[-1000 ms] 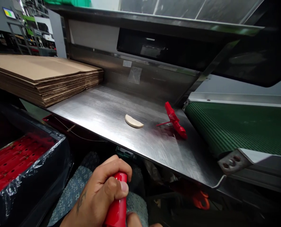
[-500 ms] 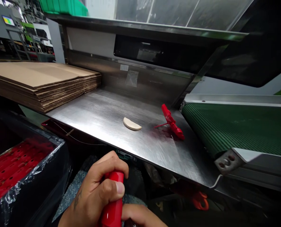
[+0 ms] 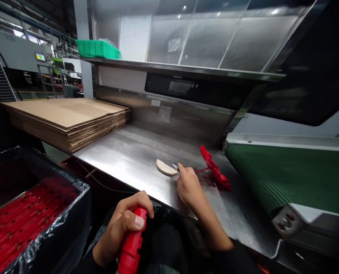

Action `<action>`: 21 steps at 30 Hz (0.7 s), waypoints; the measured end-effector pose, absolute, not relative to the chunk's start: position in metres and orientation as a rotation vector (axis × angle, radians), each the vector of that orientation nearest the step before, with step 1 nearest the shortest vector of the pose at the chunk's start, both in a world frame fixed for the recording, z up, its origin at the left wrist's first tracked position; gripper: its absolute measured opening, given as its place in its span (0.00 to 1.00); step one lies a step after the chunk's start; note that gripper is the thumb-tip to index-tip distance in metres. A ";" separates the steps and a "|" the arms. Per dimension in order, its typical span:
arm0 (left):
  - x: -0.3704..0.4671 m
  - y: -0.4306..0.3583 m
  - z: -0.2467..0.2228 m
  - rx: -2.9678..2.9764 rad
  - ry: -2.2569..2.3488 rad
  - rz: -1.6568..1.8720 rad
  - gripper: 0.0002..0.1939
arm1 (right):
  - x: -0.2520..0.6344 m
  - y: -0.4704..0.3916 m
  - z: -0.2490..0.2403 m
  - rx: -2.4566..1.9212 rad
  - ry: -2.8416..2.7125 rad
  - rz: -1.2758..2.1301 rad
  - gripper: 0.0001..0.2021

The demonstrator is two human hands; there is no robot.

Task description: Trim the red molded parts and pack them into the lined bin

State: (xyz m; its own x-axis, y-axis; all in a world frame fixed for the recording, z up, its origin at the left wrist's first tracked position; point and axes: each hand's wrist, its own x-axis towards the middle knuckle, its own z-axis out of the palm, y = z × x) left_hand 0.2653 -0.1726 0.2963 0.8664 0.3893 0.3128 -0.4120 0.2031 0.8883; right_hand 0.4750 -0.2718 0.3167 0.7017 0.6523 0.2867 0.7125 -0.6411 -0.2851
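Note:
My left hand (image 3: 126,220) is wrapped round a red plastic part (image 3: 131,243), long and roughly tube-shaped, held upright above my lap. Over the steel bench, my right hand (image 3: 188,186) grips a small knife (image 3: 175,167) whose pointed blade shows past the fingertips. Its handle is hidden in the fingers. The blade is right beside a pale half-moon piece (image 3: 166,168) lying on the bench; whether they touch I cannot tell. Just right of that hand rests a second red plastic part (image 3: 214,167) with a thin red sprue sticking out to the left.
A stack of cardboard sheets (image 3: 69,114) lies at the bench's left end. Below it stands a bin lined with black plastic (image 3: 78,213), holding rows of red parts (image 3: 23,228). A green conveyor belt (image 3: 286,179) borders the right side. A green tray (image 3: 96,48) sits on the shelf above.
My right hand has left the red part in my left hand, reached out to the bench and now holds the knife. The view has tilted upward.

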 end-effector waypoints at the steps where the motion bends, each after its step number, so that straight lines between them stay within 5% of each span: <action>1: 0.268 -0.169 0.291 1.250 -0.032 0.571 0.12 | 0.487 -0.261 0.314 -2.586 -1.003 -0.232 0.26; 10: 0.277 -0.152 0.267 1.394 0.180 0.526 0.12 | 0.511 -0.224 0.311 -2.483 -1.208 -0.253 0.16; 14: 0.266 -0.159 0.276 1.442 0.322 0.531 0.38 | 0.497 -0.220 0.321 -2.356 -1.219 -0.106 0.06; 17: 0.260 -0.167 0.281 1.496 0.459 0.698 0.48 | 0.447 -0.239 0.316 -2.121 -1.147 0.061 0.07; 21: 0.260 -0.175 0.283 1.470 0.556 1.151 0.49 | 0.365 -0.270 0.276 -1.492 -0.641 0.470 0.21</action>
